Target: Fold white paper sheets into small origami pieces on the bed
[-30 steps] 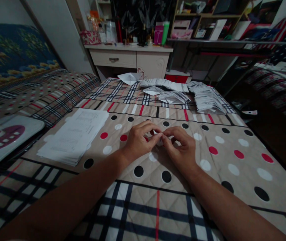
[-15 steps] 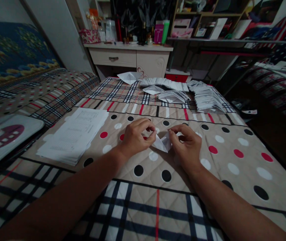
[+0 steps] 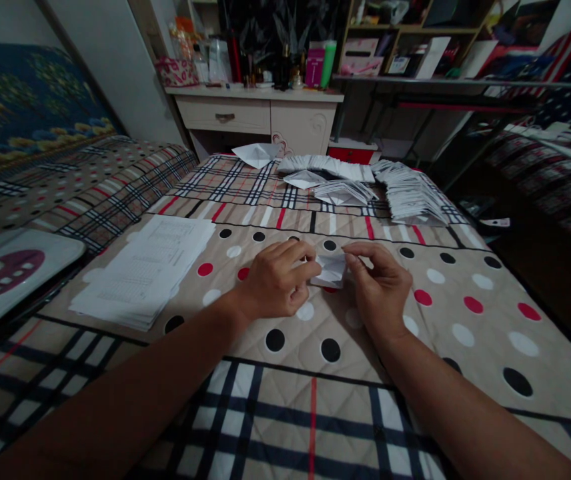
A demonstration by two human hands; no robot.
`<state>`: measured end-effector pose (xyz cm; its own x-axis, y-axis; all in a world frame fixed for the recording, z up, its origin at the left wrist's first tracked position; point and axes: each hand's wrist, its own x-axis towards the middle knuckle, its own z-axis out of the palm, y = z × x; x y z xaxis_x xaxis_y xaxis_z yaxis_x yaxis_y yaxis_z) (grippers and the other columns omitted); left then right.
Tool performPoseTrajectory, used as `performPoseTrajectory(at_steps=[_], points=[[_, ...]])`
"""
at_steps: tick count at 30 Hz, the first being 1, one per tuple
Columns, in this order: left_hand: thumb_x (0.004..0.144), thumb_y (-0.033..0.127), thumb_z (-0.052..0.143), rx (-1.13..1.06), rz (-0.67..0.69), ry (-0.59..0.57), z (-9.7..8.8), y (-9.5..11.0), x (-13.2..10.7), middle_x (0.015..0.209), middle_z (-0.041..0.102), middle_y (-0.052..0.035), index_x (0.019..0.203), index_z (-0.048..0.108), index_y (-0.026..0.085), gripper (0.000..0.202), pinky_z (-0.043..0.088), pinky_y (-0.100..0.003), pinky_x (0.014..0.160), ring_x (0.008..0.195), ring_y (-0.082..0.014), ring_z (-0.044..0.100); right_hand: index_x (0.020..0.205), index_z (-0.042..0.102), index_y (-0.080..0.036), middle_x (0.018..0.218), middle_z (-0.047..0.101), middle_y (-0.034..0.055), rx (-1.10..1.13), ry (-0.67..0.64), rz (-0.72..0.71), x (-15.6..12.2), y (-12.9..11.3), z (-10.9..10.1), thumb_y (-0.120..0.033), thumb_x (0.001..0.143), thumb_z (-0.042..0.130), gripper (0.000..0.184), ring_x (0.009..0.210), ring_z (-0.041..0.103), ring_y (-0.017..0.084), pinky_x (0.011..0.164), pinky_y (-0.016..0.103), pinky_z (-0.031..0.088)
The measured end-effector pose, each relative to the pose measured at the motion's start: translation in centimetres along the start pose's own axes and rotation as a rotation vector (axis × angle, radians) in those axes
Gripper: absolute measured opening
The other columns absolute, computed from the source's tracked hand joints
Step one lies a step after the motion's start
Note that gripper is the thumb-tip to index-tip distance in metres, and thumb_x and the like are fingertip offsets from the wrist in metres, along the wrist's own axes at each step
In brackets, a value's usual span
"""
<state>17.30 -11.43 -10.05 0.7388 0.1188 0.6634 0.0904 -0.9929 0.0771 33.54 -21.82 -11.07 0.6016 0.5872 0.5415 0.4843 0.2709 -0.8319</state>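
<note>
Between my two hands is a small piece of folded white paper [image 3: 330,268], held just above the dotted bedspread. My left hand [image 3: 280,277] pinches its left edge with thumb and forefinger, the other fingers curled. At the paper's right edge, my right hand [image 3: 381,283] grips it between thumb and fingertips. Creases run across the paper's face. Farther back on the bed lie a stack of folded papers [image 3: 345,193], a longer row of folded papers [image 3: 413,193] and a single folded paper [image 3: 257,155].
A pile of printed sheets [image 3: 148,267] lies to the left of my hands. Beyond it, at the left edge, is a white and purple plastic thing [image 3: 60,250]. A white dresser [image 3: 250,120] with bottles on top stands past the bed's far end.
The folded paper has turned from a pointed, V-like shape to a flatter, squarer face. My left hand has rolled over it, and my right hand has shifted slightly right.
</note>
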Motion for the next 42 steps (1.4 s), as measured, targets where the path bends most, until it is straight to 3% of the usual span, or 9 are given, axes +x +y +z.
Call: performPoseTrajectory(at_steps=[3, 6, 11, 16, 23, 31, 34, 36, 42], points=[[0.078, 0.023, 0.060, -0.013, -0.011, -0.089, 0.1, 0.3, 0.0, 0.106, 0.062, -0.0078, 0.090, 0.064, 0.019, 0.013, 0.046, -0.036, 0.080, 0.094, -0.0219, 0.056, 0.084, 0.069, -0.020, 0.091, 0.069, 0.0070, 0.017, -0.023, 0.052, -0.1, 0.2, 0.2, -0.026, 0.084, 0.064, 0.008, 0.092, 0.065, 0.022, 0.067, 0.031, 0.054], [0.085, 0.040, 0.062, -0.020, -0.011, -0.149, 0.4, 0.3, 0.0, 0.111, 0.062, -0.0081, 0.090, 0.067, 0.019, 0.022, 0.047, -0.038, 0.084, 0.100, -0.0234, 0.057, 0.085, 0.069, -0.019, 0.095, 0.070, 0.0080, 0.010, -0.061, 0.151, -0.1, 0.2, 0.3, -0.027, 0.083, 0.064, 0.010, 0.088, 0.065, 0.021, 0.061, 0.028, 0.052], [0.085, 0.035, 0.064, -0.015, -0.055, -0.184, 0.7, -0.6, -0.3, 0.107, 0.064, -0.0063, 0.084, 0.068, 0.018, 0.017, 0.048, -0.034, 0.079, 0.096, -0.0205, 0.059, 0.081, 0.069, -0.017, 0.081, 0.071, 0.0050, -0.103, -0.071, 0.250, 0.5, 0.6, -0.1, -0.021, 0.075, 0.062, 0.010, 0.063, 0.063, 0.016, 0.055, 0.027, 0.049], [0.082, 0.036, 0.068, 0.000, -0.118, -0.194, 0.4, -1.1, -0.3, 0.103, 0.066, -0.0056, 0.081, 0.067, 0.018, 0.018, 0.047, -0.033, 0.077, 0.094, -0.0203, 0.060, 0.076, 0.067, -0.018, 0.073, 0.069, 0.0022, -0.224, -0.098, 0.205, 0.9, 1.5, -0.9, -0.010, 0.068, 0.052, 0.018, 0.057, 0.060, 0.015, 0.054, 0.027, 0.047], [0.076, 0.044, 0.075, 0.051, -0.160, -0.277, 0.6, 0.2, 0.0, 0.106, 0.066, -0.0049, 0.089, 0.069, 0.020, 0.028, 0.047, -0.034, 0.078, 0.098, -0.0226, 0.061, 0.077, 0.071, -0.021, 0.092, 0.073, 0.0038, -0.407, -0.381, -0.042, 0.2, 1.5, -1.0, -0.007, 0.065, 0.047, 0.030, 0.089, 0.066, 0.023, 0.080, 0.035, 0.049], [0.083, 0.037, 0.069, 0.105, -0.152, -0.231, 0.6, -0.8, -0.2, 0.098, 0.070, -0.0045, 0.082, 0.072, 0.019, 0.018, 0.049, -0.034, 0.077, 0.092, -0.0213, 0.063, 0.083, 0.074, -0.019, 0.095, 0.074, 0.0060, -0.386, -0.387, 0.047, 0.3, 0.9, -1.0, -0.014, 0.075, 0.049, 0.027, 0.090, 0.067, 0.023, 0.081, 0.035, 0.049], [0.084, 0.031, 0.068, 0.066, -0.186, -0.152, 0.9, -2.0, -0.6, 0.095, 0.071, -0.0055, 0.082, 0.072, 0.018, 0.014, 0.049, -0.033, 0.076, 0.091, -0.0209, 0.063, 0.084, 0.074, -0.019, 0.089, 0.074, 0.0062, -0.375, -0.394, 0.124, 0.4, 0.8, -1.0, -0.029, 0.081, 0.059, 0.019, 0.083, 0.067, 0.023, 0.075, 0.034, 0.049], [0.083, 0.028, 0.069, -0.009, -0.232, -0.113, 1.2, -2.5, -0.8, 0.092, 0.070, -0.0057, 0.078, 0.070, 0.017, 0.012, 0.050, -0.032, 0.076, 0.089, -0.0201, 0.064, 0.086, 0.074, -0.019, 0.088, 0.074, 0.0062, -0.380, -0.413, 0.148, 0.4, 0.9, -0.9, -0.039, 0.076, 0.070, 0.023, 0.079, 0.067, 0.023, 0.071, 0.034, 0.048], [0.071, 0.027, 0.079, -0.149, -0.454, -0.103, 1.4, -2.3, -0.7, 0.080, 0.070, -0.0015, 0.076, 0.063, 0.018, 0.019, 0.047, -0.027, 0.064, 0.072, -0.0163, 0.065, 0.069, 0.068, -0.018, 0.088, 0.074, 0.0068, -0.228, -0.415, 0.205, 0.2, 1.6, -0.6, -0.028, 0.072, 0.075, 0.012, 0.077, 0.066, 0.020, 0.071, 0.032, 0.049]])
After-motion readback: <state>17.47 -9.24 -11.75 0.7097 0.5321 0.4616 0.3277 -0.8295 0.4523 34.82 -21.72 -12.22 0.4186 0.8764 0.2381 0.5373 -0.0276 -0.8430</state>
